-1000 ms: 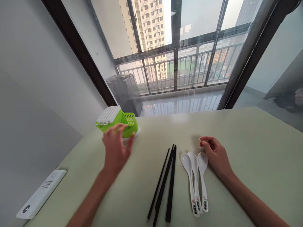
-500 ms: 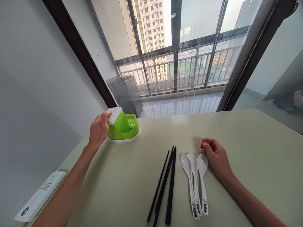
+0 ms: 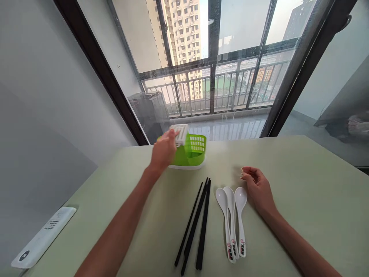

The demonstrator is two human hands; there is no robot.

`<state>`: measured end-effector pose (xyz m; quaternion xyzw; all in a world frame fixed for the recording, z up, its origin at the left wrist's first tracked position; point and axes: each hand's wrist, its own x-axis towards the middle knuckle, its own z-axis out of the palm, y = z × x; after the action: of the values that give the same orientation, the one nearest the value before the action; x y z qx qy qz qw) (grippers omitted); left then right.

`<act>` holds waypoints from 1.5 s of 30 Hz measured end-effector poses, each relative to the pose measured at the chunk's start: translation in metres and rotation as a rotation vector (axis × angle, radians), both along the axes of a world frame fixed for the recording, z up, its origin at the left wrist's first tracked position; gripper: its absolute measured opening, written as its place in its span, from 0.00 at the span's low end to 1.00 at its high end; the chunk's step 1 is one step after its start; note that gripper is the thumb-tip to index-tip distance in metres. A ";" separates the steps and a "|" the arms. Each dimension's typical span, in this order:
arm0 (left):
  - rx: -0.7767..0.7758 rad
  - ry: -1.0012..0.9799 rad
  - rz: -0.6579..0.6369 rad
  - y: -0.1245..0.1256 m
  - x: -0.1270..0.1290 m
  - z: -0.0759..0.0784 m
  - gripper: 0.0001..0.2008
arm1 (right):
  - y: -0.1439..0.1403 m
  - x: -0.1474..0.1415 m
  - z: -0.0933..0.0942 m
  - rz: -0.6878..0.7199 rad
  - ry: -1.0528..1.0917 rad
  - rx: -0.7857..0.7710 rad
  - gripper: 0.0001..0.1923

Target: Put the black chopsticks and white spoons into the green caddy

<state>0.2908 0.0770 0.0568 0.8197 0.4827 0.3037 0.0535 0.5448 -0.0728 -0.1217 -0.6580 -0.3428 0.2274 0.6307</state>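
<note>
Black chopsticks [image 3: 204,225] and white spoons [image 3: 232,215] are laid nearest. Beside them, the right hand [image 3: 257,188] is loosely curled, nothing visibly held. Beyond, gripped by the left hand [image 3: 164,151], the green utensil caddy [image 3: 180,157] has been shifted rightward, so nearer the chopsticks.

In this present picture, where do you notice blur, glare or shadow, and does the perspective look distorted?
Head view: the left hand and the green holder look slightly blurred, while the spoons and chopsticks look clearer; head view: bright reflections on the balcony floor; head view: soft shadow beside the right hand; head view: dark door frames splay outward towards the top.
</note>
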 end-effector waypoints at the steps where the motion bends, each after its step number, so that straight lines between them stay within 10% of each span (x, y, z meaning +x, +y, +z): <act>1: 0.001 0.012 -0.022 -0.010 0.017 -0.002 0.32 | 0.000 0.001 0.002 -0.001 -0.033 0.015 0.18; 6: -0.038 0.137 -0.204 -0.057 0.069 -0.001 0.28 | -0.003 0.003 0.010 0.049 -0.282 0.102 0.28; 10: 0.019 -0.097 -0.344 -0.069 0.061 -0.011 0.27 | -0.003 0.003 0.007 0.021 -0.310 0.102 0.27; 14: 0.102 -0.424 -0.162 -0.070 0.019 -0.058 0.21 | -0.002 -0.001 0.005 0.046 -0.360 0.147 0.28; 21: -0.369 -0.099 -0.248 -0.085 -0.044 -0.128 0.15 | -0.001 -0.003 0.004 0.160 -0.518 0.139 0.22; 45: -0.133 0.123 -0.366 -0.102 -0.042 -0.143 0.09 | -0.006 0.006 0.000 0.127 -0.417 0.066 0.19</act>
<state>0.2487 -0.0248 -0.0863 0.9054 0.3468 0.2060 0.1322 0.5505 -0.0788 -0.1213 -0.6470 -0.5139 0.1142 0.5516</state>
